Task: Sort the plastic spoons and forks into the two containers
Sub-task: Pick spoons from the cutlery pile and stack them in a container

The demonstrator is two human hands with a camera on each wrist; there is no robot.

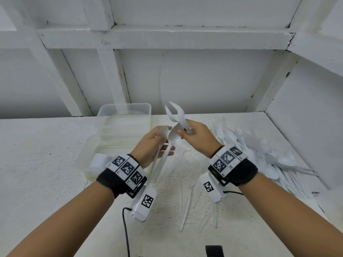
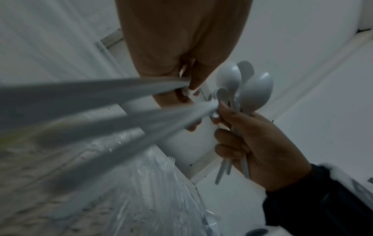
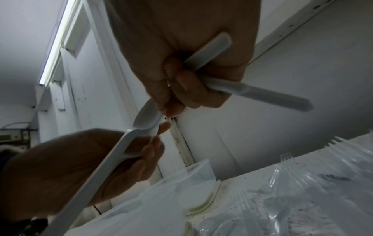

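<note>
My left hand (image 1: pixel 154 143) grips two white plastic spoons (image 1: pixel 173 135) by their handles, bowls up, above the table. My right hand (image 1: pixel 196 140) holds a bunch of white spoons (image 2: pixel 255 91) upright in its curled fingers, and their ends fan out above it (image 1: pixel 174 112). In the right wrist view its fingertips (image 3: pixel 171 111) pinch the bowl of a spoon (image 3: pixel 146 116) whose handle lies in the left hand (image 3: pixel 60 167). A clear rectangular container (image 1: pixel 126 110) stands behind the left hand. A second clear container (image 1: pixel 89 145) is nearer, partly hidden by the left wrist.
A heap of white and clear plastic cutlery (image 1: pixel 269 156) lies on the table at the right by the wall. Loose clear forks (image 1: pixel 185 201) lie between my forearms. A black cable (image 1: pixel 126 229) runs from the left wrist camera. The white wall closes the back.
</note>
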